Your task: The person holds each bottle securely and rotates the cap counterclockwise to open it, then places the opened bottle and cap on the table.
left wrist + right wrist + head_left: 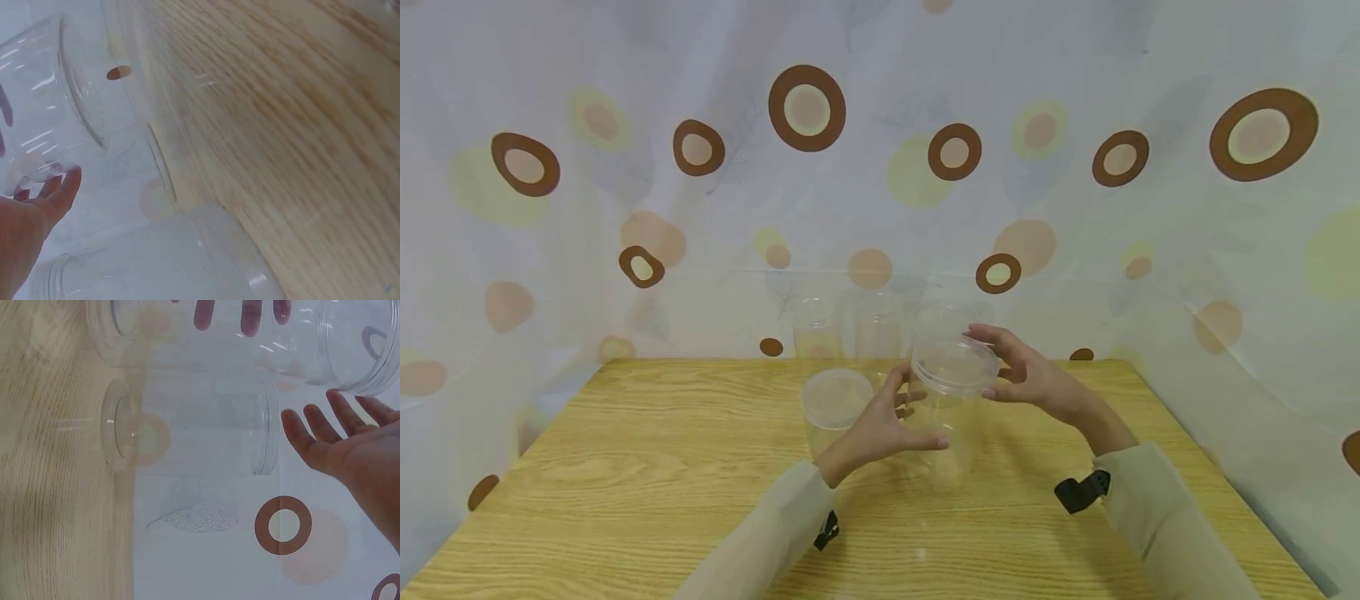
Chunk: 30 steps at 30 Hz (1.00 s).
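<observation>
A clear plastic jar (951, 417) with a clear lid (955, 367) is gripped around its body by my left hand (883, 425), thumb on the near side and fingers on the far side. In the left wrist view, the base of this jar (37, 81) appears raised off the tabletop. My right hand (1037, 379) is beside the lid, its fingers spread and slightly bent around the right side. The right wrist view shows the right fingers (325, 425) close to the jar's lidded end; contact cannot be made out. Another jar (837, 404) with a translucent lid stands left of my left hand.
Behind stand three more clear jars, a left one (816, 333), a middle one (877, 329) and a right one (943, 317) partly hidden by the held jar. The wooden table (625, 483) backs onto a patterned white curtain (865, 192).
</observation>
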Motion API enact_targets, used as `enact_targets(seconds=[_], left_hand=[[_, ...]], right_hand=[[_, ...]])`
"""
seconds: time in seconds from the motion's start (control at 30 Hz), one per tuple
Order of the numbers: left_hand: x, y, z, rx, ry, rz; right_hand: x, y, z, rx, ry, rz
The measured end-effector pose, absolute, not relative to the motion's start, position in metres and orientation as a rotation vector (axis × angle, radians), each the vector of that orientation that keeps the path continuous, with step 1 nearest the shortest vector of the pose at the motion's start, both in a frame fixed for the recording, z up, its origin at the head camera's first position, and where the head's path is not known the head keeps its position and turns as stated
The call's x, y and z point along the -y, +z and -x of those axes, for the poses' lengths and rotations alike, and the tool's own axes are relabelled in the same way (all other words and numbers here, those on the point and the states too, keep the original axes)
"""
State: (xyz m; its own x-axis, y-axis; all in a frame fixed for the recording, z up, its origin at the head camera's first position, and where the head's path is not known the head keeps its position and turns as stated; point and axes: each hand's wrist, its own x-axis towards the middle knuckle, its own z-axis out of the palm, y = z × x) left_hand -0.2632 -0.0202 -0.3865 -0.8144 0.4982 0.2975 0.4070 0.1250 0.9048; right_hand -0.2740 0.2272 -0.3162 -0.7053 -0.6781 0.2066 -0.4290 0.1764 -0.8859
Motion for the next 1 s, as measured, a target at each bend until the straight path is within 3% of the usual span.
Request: enact_targets(seconds=[0.57,1.0], left_hand=[[0.020,-0.388,0.263,-2.292,1.845,-0.908],[0.023,-0.388,0.263,-2.250,1.811,-0.939]], right_hand=[[-0.201,-0.322,0.249,-2.691,-1.585,0.694],[-0.222,-0.318,0.271,-2.194,-1.593,0.998]])
